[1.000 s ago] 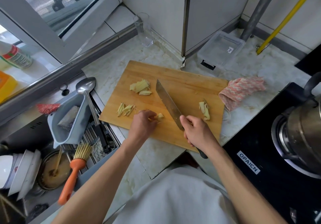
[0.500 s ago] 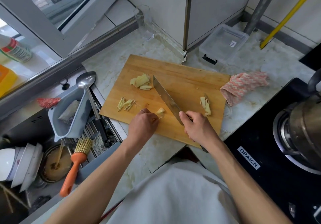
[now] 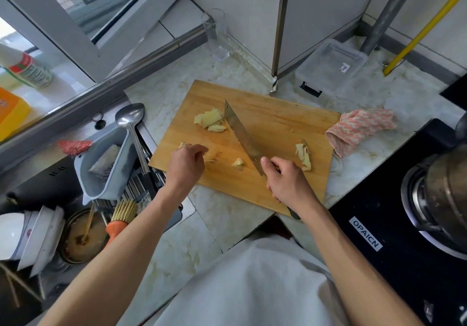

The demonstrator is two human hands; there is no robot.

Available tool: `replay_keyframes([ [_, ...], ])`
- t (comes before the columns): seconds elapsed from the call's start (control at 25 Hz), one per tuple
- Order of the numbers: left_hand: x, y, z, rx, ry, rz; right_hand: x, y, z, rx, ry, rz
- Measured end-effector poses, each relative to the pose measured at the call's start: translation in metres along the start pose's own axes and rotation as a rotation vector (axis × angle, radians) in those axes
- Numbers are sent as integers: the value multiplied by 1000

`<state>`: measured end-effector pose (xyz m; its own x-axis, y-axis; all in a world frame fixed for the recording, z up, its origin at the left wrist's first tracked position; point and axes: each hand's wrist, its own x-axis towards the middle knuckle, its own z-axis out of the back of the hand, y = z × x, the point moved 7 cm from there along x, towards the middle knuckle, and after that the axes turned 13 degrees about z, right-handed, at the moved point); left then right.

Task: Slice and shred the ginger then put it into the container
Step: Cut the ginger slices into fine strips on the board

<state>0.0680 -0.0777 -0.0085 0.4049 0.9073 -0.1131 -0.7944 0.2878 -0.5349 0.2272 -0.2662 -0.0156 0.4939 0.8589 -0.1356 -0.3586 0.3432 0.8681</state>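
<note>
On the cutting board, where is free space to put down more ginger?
The far right part of the cutting board is bare, between the knife and the pink cloth. The left half is crowded with ginger slices and the left hand.

— What do I have left of the board? I see a ladle (image 3: 129, 119) lying over a grey bin (image 3: 106, 171), a brush (image 3: 120, 218) and stacked bowls (image 3: 27, 237) below.

— And right?

— A pink cloth (image 3: 358, 128) on the counter (image 3: 227, 214), a pot (image 3: 444, 194) on the black stove (image 3: 379, 244). A glass (image 3: 217, 37) stands at the back.
</note>
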Motion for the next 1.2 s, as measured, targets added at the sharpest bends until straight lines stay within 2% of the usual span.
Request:
replay_keyframes([
  [0.16, 5, 5, 6, -33, -21, 56, 1, 3, -3, -3, 5, -3],
  [0.24, 5, 5, 7, -7, -1, 19, 2, 4, -4, -7, 5, 0],
  [0.4, 5, 0, 5, 118, 44, -90, 4, 10, -7, -17, 16, 16],
  [0.56, 8, 2, 2, 249, 129, -62, 4, 10, -6, -20, 15, 22],
  [0.72, 10, -1, 11, 266, 69, -122, 5, 8, -5, -30, 18, 19],
  [0.88, 14, 4, 17, 227, 27, -49, 5, 10, -6, -32, 18, 28],
  [1.0, 9, -3, 18, 178, 49, -83, 4, 9, -7, -30, 19, 28],
  [1.08, 7, -4, 13, 220, 100, -123, 3, 9, -7, -33, 23, 23],
  [1.2, 5, -3, 8, 314, 68, -177, 2, 6, -5, -48, 24, 22],
])
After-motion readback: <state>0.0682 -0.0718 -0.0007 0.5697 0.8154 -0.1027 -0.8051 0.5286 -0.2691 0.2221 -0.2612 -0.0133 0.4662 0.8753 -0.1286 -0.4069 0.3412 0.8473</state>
